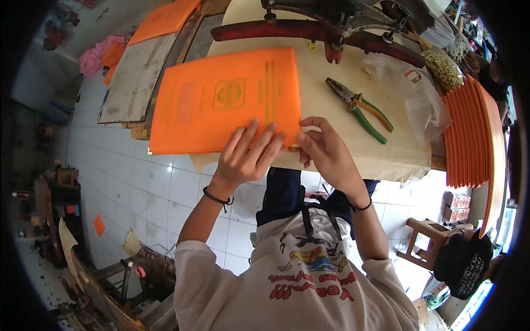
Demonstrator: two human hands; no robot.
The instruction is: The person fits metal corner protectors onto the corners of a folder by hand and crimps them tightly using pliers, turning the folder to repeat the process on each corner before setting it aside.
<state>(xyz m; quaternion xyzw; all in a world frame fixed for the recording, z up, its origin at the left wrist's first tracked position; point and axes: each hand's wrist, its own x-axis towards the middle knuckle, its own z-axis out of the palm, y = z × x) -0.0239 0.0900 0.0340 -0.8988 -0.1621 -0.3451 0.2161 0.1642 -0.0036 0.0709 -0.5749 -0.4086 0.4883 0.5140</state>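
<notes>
An orange folder (pixel 182 116) with gold printing and a printed emblem lies on the paper-covered table, its near edge toward my body. My left hand (pixel 245 151) rests on the folder's near part, fingers spread and flat on the cover. At the near right corner, my right hand (pixel 323 146) has its thumb and fingers closed on the folder's edge. A small gold-coloured bit shows at that corner, partly hidden by the fingers. Another gold metal corner (pixel 150 150) sits on the near left corner. Pliers (pixel 361 108) with green and orange handles lie right of the folder, jaws slightly apart.
A dark red metal press (pixel 276 30) stands across the table's back. A clear plastic bag (pixel 417 102) lies at right, beside a tall stack of orange folders (pixel 469 132). More orange folders (pixel 165 21) lie back left. A wooden stool (pixel 422 243) stands on the floor.
</notes>
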